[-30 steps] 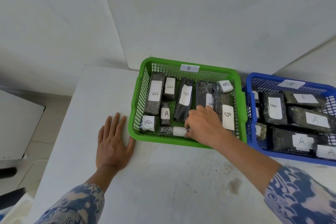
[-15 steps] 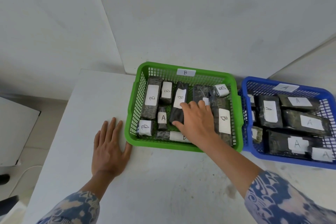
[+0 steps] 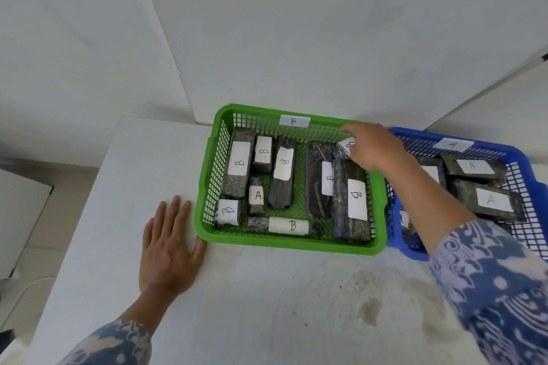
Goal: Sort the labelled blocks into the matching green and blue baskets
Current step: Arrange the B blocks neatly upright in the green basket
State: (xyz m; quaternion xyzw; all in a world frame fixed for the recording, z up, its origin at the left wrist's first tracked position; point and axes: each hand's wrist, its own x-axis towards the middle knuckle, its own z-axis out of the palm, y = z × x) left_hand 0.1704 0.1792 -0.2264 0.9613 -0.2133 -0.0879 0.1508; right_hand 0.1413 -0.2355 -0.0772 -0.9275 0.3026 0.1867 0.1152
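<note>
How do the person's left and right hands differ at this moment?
The left hand lies flat on the white table with straight fingers, beside the green basket; the right hand reaches into that basket's far right corner. The left hand holds nothing; the right hand's fingers touch a small B block, though whether they grip it is unclear. Both come out of blue patterned sleeves.

blocks (image 3: 284, 175) in basket (image 3: 204, 187), table (image 3: 267, 305) beneath

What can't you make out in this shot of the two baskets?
Head view only:
- Small block in the green plastic basket: the right hand covers it, so the grip is unclear.
- Blue plastic basket: cut by the right edge; the forearm hides some labels.
- Wide B block: label partly overlapped.
</note>
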